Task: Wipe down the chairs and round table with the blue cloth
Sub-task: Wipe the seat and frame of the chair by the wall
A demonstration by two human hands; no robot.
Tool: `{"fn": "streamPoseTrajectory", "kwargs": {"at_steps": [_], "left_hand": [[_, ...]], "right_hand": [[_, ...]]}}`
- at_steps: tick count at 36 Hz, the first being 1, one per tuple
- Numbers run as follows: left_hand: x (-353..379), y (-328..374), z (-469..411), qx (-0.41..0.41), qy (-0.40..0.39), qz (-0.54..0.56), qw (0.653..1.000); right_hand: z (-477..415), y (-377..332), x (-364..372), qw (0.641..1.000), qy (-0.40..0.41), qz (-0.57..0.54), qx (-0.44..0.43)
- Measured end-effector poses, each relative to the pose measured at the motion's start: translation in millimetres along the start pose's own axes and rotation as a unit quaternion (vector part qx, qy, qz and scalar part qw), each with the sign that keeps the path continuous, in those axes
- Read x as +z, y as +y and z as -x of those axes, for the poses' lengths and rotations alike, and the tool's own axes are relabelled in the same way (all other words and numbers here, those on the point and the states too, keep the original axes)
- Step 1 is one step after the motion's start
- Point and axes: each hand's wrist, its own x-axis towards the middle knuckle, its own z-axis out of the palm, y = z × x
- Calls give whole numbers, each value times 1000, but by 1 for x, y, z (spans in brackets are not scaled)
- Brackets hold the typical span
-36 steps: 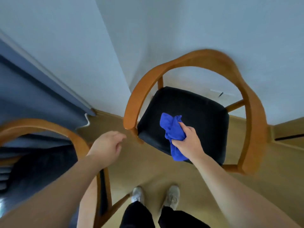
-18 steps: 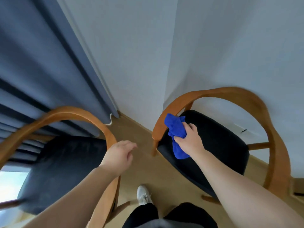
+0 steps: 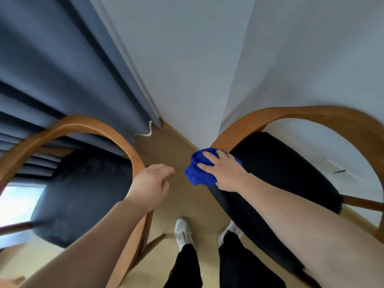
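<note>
Two wooden armchairs with curved backrests and black seats flank me. My right hand (image 3: 223, 172) presses the crumpled blue cloth (image 3: 198, 173) flat onto the front end of the right chair (image 3: 291, 163)'s armrest, at the corner of its black seat. My left hand (image 3: 152, 183) hovers loosely curled above the armrest of the left chair (image 3: 83, 183), holding nothing and not touching it. The round table is out of view.
A dark blue curtain (image 3: 52, 80) hangs behind the left chair, with a bright window patch (image 3: 18, 204) at the far left. White walls meet in a corner (image 3: 226, 113) ahead. My feet in white shoes (image 3: 182, 231) stand on the tan floor between the chairs.
The view swung left and both chairs came into frame. My right hand moved the cloth from the right chair's seat up to the end of its armrest and flattened onto it.
</note>
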Motion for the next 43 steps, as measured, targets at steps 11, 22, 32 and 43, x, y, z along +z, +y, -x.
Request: {"fn": "streamPoseTrajectory", "kwargs": {"at_steps": [11, 22, 32, 43], "left_hand": [[38, 20, -33, -66, -16, 37, 997], [55, 39, -61, -60, -45, 42, 996], [60, 54, -90, -12, -35, 27, 999], [77, 78, -117, 2, -49, 35, 998]], "right_hand": [[-23, 36, 3, 998, 4, 8, -54], [-29, 98, -8, 1000, 22, 1, 15], [-19, 147, -11, 1000, 23, 5, 16], [-6, 203, -20, 994, 39, -21, 105]]}}
